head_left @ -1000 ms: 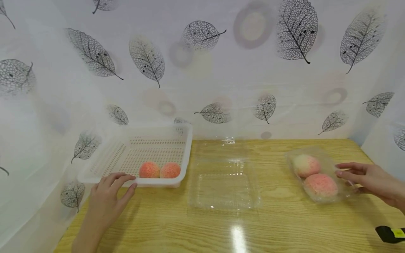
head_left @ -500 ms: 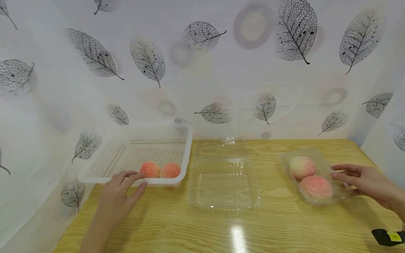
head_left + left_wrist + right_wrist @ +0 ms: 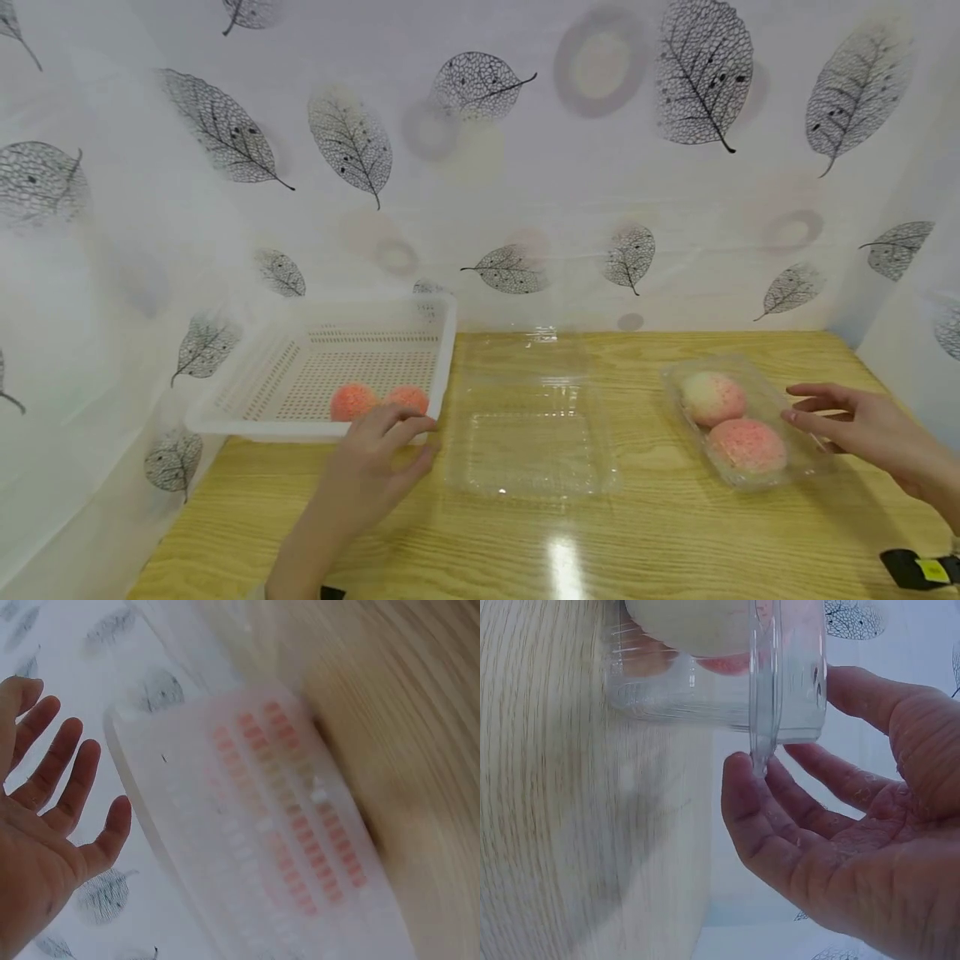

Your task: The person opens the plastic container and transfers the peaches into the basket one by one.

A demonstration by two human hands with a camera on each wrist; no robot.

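Note:
My left hand (image 3: 375, 462) is at the front rim of the white perforated plastic basket (image 3: 258, 427), its fingers loosely spread and holding nothing. In the left wrist view the hand (image 3: 56, 802) stands apart from the basket's side (image 3: 202, 840). Two round, pink, rough-surfaced buns (image 3: 352, 402) lie in the basket's front right corner, one partly hidden by my fingers. On the right, a clear plastic box (image 3: 738, 479) contains two pink-and-cream buns (image 3: 748, 446). My right hand (image 3: 862, 425) is beside it, relaxed fingertips touching the rim (image 3: 763, 742), thumb near its upper side.
Between basket and box stands an open clear plastic clamshell (image 3: 528, 492) with its lid folded back. All stand on a wood-grain table (image 3: 660, 550). A white leaf-print curtain (image 3: 570, 208) rises behind and along both sides.
My left hand has slid right along the basket's front edge, now overlapping a bun. The clear box and my right hand have shifted slightly left, and both are nearly still now.

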